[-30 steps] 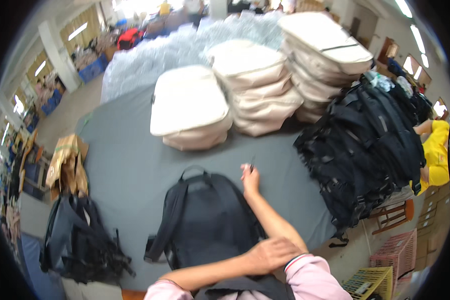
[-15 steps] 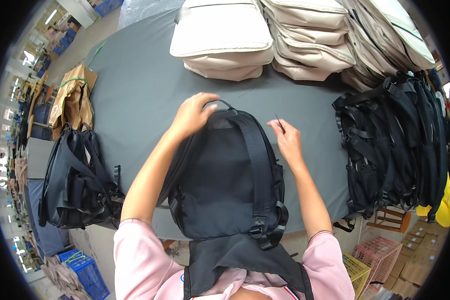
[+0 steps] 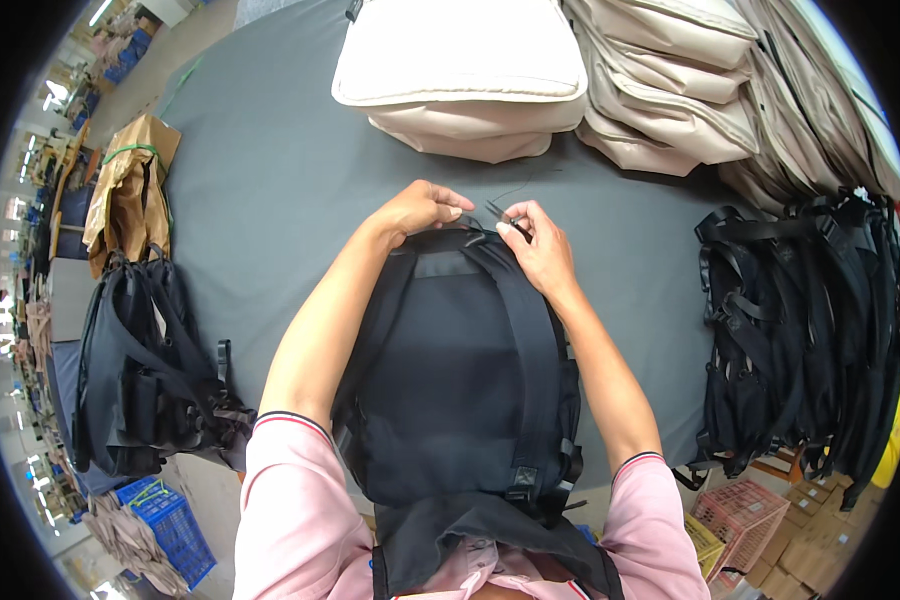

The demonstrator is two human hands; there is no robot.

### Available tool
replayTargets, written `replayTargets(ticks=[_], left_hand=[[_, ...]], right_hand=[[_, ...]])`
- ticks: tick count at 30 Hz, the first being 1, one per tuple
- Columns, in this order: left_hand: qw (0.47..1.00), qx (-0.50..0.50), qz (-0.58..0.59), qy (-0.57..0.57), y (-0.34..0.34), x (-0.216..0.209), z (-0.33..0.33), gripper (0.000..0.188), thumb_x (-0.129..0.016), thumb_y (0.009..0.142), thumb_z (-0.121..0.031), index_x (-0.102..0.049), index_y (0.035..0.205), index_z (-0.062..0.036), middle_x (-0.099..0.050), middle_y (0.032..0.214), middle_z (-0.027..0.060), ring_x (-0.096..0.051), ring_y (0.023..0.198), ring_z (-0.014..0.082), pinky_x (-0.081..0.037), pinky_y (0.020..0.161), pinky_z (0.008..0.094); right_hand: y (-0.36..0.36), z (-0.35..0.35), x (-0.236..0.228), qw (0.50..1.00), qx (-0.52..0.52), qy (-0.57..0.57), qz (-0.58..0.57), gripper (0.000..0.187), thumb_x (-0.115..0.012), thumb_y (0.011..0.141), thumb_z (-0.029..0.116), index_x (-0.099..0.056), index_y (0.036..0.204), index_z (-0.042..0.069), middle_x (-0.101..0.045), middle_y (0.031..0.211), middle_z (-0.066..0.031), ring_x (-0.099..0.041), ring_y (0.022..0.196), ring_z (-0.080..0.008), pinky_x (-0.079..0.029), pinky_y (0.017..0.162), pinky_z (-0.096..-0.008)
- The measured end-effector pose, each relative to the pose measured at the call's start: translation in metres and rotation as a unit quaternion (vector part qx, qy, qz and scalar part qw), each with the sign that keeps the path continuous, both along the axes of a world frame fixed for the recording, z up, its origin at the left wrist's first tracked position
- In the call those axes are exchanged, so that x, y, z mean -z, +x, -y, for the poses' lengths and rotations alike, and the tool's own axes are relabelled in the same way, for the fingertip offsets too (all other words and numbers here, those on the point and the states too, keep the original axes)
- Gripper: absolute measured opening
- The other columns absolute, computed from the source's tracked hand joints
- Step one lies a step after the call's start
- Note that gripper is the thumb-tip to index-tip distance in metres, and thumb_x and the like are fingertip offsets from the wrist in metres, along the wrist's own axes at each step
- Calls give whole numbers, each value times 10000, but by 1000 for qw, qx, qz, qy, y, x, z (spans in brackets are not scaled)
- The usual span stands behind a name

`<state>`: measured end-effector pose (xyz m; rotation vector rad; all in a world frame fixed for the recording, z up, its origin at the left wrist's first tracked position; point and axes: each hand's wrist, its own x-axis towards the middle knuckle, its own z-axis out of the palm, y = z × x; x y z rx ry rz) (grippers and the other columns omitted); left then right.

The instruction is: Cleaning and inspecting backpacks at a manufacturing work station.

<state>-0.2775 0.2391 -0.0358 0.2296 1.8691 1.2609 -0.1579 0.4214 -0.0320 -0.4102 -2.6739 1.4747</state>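
A black backpack (image 3: 450,360) lies on the grey-covered table in front of me, shoulder straps facing up and its top end away from me. My left hand (image 3: 425,212) is closed at the top end, its thumb and fingers pinching the carry handle (image 3: 476,224). In my right hand (image 3: 538,247) I hold small dark thread snips (image 3: 518,228). Their narrow blades point up and left, just beside the handle and a short gap from my left fingertips. A thin dark thread (image 3: 515,190) rests on the cloth beyond the snips.
Stacked beige bags (image 3: 460,60) stand along the far side, with more beige bags (image 3: 660,80) to their right. Several black backpacks (image 3: 800,330) line the right edge. Another black backpack (image 3: 140,360) and a brown paper bag (image 3: 130,200) are at left. Plastic crates (image 3: 170,530) sit on the floor.
My right hand has moved left and up with the snips, from beside the backpack to its handle. My left hand has shifted slightly right, its fingers now pinched. The view has moved a little.
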Motion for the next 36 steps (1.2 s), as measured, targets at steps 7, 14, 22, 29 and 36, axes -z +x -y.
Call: replayTargets(ticks=[7,14,22,29,36], left_hand=[[983,-53,138,109,4,4,8,341,-620,804,-42,-646,1143,-72,-645,823,-14,-365,584,42,-323,535,169],[982,-58,139,113,4,0,5,303,-625,839,-27,-619,1141,-44,-567,739,-50,-352,570,27,-295,507,158],[984,-67,136,97,5,1,4,345,-621,829,-22,-583,1172,-28,-609,763,-16,-348,563,31,-302,507,163],[983,-69,135,107,6,0,3,356,-608,820,-12,-574,1175,-18,-633,785,7,-357,561,34,-315,512,167],[982,-78,134,111,6,2,4,345,-592,822,-3,-573,1167,-10,-618,779,20,-377,554,37,-326,515,165]], right_hand=[[-5,-7,-10,994,-107,33,-5,244,-705,773,238,-630,967,109,-584,912,-34,-599,830,-232,-459,731,-355],[-8,-6,-20,981,-129,138,-38,201,-708,741,135,-664,935,104,-541,816,-36,-578,750,-221,-454,659,-345],[0,-7,-20,979,-124,145,-73,196,-699,740,114,-676,935,117,-532,793,-32,-569,730,-213,-446,643,-337],[-8,-5,-22,982,-139,123,-14,164,-684,765,185,-674,914,118,-546,819,-31,-585,812,-248,-457,685,-382],[-4,-8,-7,993,-92,56,-50,166,-689,763,175,-682,917,112,-562,833,-27,-589,782,-231,-460,683,-363]])
